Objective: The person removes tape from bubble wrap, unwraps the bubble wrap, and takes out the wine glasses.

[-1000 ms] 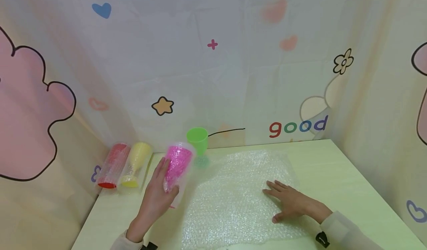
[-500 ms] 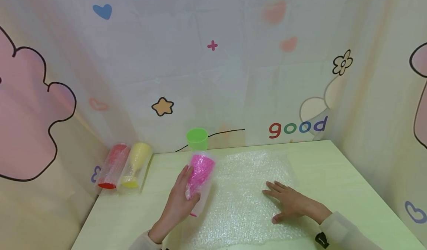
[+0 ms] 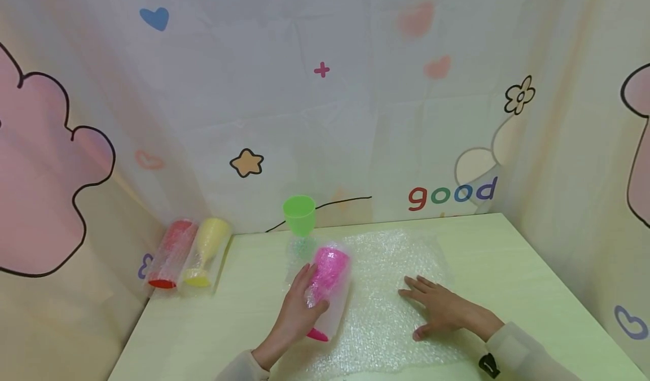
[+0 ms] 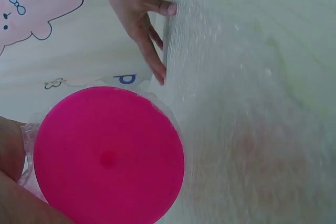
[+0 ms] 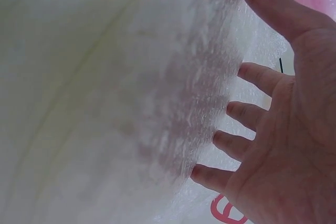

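My left hand [image 3: 297, 310] grips a pink plastic goblet [image 3: 331, 268] wrapped in bubble wrap, over the left part of a bubble wrap sheet [image 3: 376, 324]. The goblet's round pink base points toward me and fills much of the left wrist view [image 4: 107, 156]. In that view I cannot see all of the holding fingers. My right hand [image 3: 439, 307] rests on the sheet's right side with its fingers spread, and the right wrist view shows those fingertips [image 5: 239, 114] touching the film.
Behind the sheet stands a green goblet [image 3: 299, 214], upright. At the far left lie a wrapped red goblet [image 3: 175, 251] and a wrapped yellow goblet [image 3: 207, 248], side by side. A printed curtain [image 3: 325, 115] closes off the back of the table [image 3: 482, 245].
My left hand has carried the wrapped pink goblet to the right and nearer to me, from beside the sheet to over it. The right hand has stayed in place.
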Tool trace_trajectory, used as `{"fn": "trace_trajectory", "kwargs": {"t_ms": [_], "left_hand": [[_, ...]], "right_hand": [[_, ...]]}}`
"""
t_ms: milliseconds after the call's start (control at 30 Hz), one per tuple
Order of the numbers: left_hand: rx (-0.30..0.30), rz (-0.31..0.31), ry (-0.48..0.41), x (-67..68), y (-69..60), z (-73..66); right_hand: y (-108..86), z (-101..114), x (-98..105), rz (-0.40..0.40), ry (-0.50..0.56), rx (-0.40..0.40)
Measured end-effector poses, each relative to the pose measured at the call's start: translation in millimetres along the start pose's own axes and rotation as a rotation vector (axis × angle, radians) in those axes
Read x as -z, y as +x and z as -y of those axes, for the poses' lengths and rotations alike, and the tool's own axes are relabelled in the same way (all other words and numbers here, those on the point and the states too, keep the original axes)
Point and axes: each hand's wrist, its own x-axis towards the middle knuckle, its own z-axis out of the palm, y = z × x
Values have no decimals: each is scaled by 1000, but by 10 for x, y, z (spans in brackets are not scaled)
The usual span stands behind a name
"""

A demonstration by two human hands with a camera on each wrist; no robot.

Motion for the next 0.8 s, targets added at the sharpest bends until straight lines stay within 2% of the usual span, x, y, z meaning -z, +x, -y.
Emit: {"fn": "trace_trajectory", "kwargs": {"t_ms": [167,433,567,800], "left_hand": [[27,4,-79,-119,29,-38],[193,-15,-378,-306,43,-170],[216,-27,-414,-391,41,-216],[214,-20,-375,-501,13,-185]], "right_hand": [[1,-5,3,-2,4,0],[4,-13,10,-5,-16,5],[11,-22,10,-9,-12,6],[29,-43,-25,-4,-1,-12]]}}
